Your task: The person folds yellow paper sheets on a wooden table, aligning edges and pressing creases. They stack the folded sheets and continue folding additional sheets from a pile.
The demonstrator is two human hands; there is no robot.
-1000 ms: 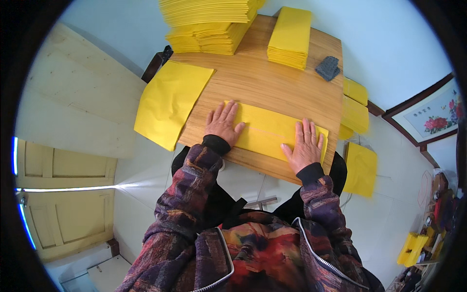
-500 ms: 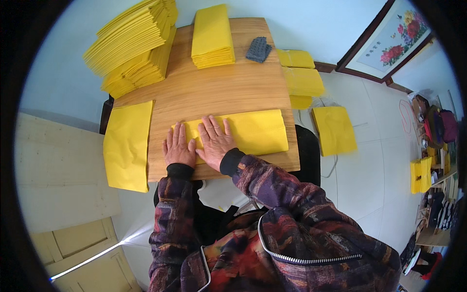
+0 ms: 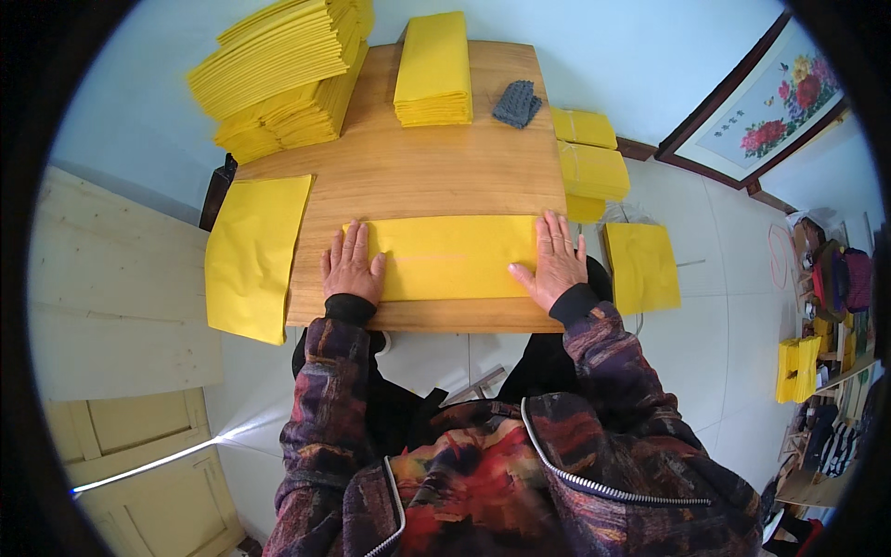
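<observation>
A folded yellow sheet [image 3: 453, 260], long and narrow, lies across the near part of the wooden table [image 3: 436, 176]. On its left end rests my left hand [image 3: 354, 269], flat with the fingers pointing away from me. My right hand [image 3: 557, 266] lies on the opposite end, its fingers stretched out and thumb spread on the sheet. Neither hand grips anything. Left of my left hand, a wider yellow sheet or stack [image 3: 257, 255] overhangs the table's left edge; how many layers it has I cannot tell.
At the far left stands a tall pile of folded yellow sheets [image 3: 288, 70]. A lower stack [image 3: 432, 74] sits at the back, beside a dark grey knitted item [image 3: 517, 104]. Right of the table are yellow bundles [image 3: 594, 172] and another yellow stack [image 3: 642, 267]. Shelves [image 3: 835, 371] stand far right.
My right hand has slid right along the folded sheet to its far end, away from my left hand. My left hand stays at the left end. The sheet now lies flatter and straighter.
</observation>
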